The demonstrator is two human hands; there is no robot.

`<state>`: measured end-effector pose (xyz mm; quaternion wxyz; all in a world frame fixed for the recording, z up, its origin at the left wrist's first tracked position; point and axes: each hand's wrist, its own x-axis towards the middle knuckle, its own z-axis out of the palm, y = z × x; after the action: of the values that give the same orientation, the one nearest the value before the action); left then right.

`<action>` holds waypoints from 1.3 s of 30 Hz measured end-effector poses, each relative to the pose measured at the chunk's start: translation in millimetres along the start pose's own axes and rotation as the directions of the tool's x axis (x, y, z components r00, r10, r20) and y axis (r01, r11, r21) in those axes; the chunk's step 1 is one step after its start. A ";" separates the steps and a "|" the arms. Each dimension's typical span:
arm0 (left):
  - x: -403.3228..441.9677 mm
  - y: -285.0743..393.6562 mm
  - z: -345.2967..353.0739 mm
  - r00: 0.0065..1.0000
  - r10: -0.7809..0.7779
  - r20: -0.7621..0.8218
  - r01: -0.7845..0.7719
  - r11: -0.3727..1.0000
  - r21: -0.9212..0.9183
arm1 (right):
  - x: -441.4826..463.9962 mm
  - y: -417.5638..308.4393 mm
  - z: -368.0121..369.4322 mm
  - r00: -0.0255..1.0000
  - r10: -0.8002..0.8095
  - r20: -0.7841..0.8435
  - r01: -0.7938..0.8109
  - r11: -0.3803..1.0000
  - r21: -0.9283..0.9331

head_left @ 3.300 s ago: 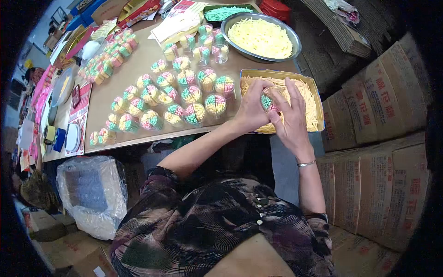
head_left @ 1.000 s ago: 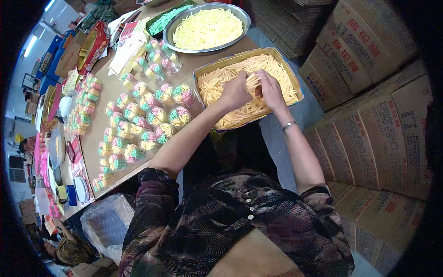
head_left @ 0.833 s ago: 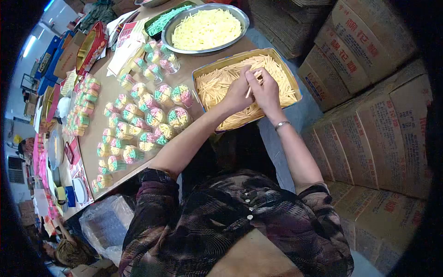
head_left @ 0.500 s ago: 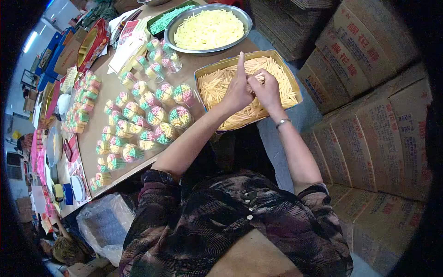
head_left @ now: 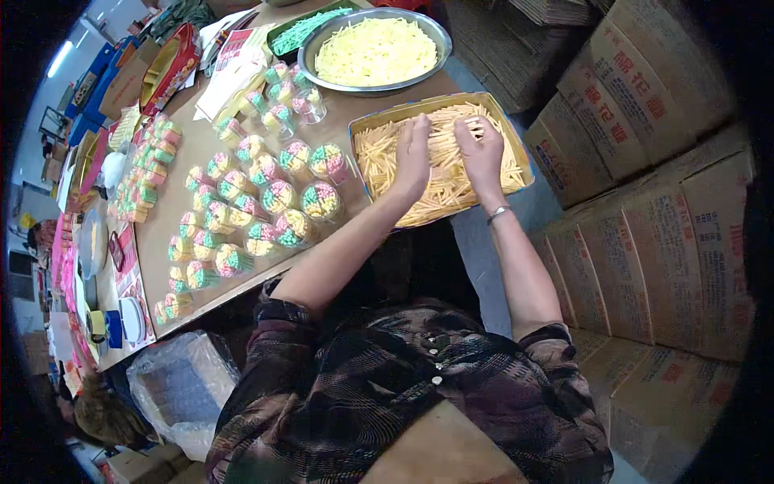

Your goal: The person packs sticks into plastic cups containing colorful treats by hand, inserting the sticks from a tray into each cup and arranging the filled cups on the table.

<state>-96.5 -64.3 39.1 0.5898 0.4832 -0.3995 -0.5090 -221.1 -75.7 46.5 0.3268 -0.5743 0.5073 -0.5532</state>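
My left hand (head_left: 414, 157) is over the left-middle part of a shallow box (head_left: 360, 129) filled with thin pale-orange sticks (head_left: 439, 194). Its fingers are stretched out flat, palm turned to the right, with nothing gripped. Facing it from the right, my right hand (head_left: 482, 157) has its fingers bent towards the thumb over the same sticks. Small pale stick ends show at its fingertips. Left of the box stand many clear cups (head_left: 321, 202) packed with pink, green and yellow sticks.
A metal bowl (head_left: 306, 60) of pale-yellow pieces and a dark tray (head_left: 278, 47) of green sticks sit behind. Bundled coloured sticks (head_left: 149, 173) lie at the left, papers (head_left: 230, 85) near them. Stacked cartons (head_left: 637, 250) rise on the right. A plastic-wrapped container (head_left: 181, 387) is below the table.
Earlier my hands held a filled cup above the box, then came together over the sticks. Now they have moved apart, and my left fingers are straight. The view has turned, shifting the table leftward.
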 end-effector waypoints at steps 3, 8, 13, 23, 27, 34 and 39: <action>9.2 -9.7 12.1 0.965 0.243 -0.094 -0.230 0.964 0.134 | -2.8 4.1 10.9 0.996 -0.079 0.044 0.076 0.994 0.085; 3.6 -5.7 22.7 0.939 0.343 -0.024 -0.317 0.891 0.324 | 1.5 -5.7 17.3 0.999 -0.039 0.036 0.032 0.984 0.176; 0.4 -8.0 18.9 0.921 0.386 -0.057 -0.370 0.910 0.187 | -1.0 -8.4 17.2 0.996 -0.034 -0.087 0.044 0.992 0.121; -15.9 -6.7 -8.7 0.960 0.199 0.196 -0.261 0.889 0.376 | 12.5 7.2 6.3 0.970 0.029 -0.243 -0.009 0.996 0.084; -9.3 -10.5 1.5 0.934 0.320 0.161 -0.358 0.838 0.412 | 10.9 -1.9 9.8 0.971 0.025 -0.237 0.005 0.992 0.123; -5.6 8.2 23.3 0.892 0.444 -0.090 -0.402 0.868 0.292 | -1.4 -8.2 30.5 0.997 0.023 -0.079 -0.002 0.967 0.254; 4.9 5.1 10.5 0.924 0.382 0.020 -0.370 0.880 0.299 | -1.6 -6.2 27.1 0.999 -0.028 0.029 0.024 0.990 0.142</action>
<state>-104.8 -70.7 46.3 0.6056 0.4893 -0.5459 -0.3096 -193.3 -77.6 47.0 0.3673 -0.5649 0.4541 -0.5829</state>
